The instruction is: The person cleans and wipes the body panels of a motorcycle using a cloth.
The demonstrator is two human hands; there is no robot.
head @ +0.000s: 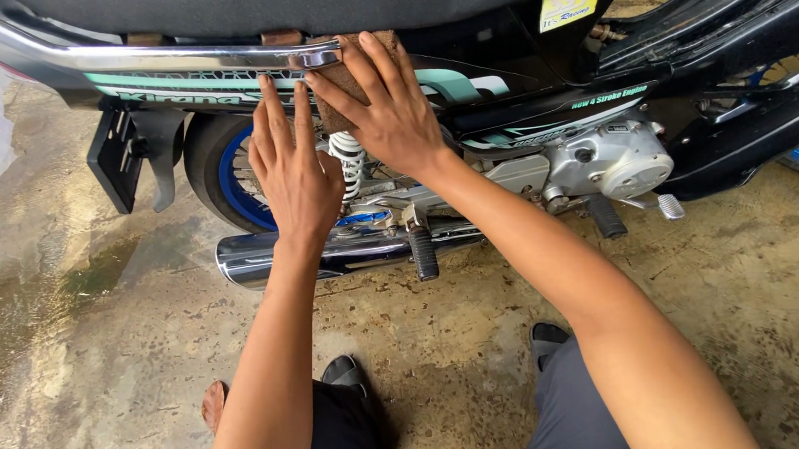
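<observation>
My right hand (390,105) presses a brown cloth (330,116) flat against the black and teal side panel (465,86) of a motorcycle, just under the chrome grab rail (177,55). The fingers are spread over the cloth. My left hand (295,171) lies beside it to the left, fingers straight and apart, holding nothing. Its fingertips touch the panel above the rear wheel (225,170). Both forearms reach up from the bottom of the view.
A chrome exhaust pipe (272,257), a white shock spring (349,158), a footpeg (422,251) and the silver engine cover (617,160) sit below the hands. The black seat (312,3) runs along the top. The concrete floor (79,281) is wet at left. My shoes (344,371) rest below.
</observation>
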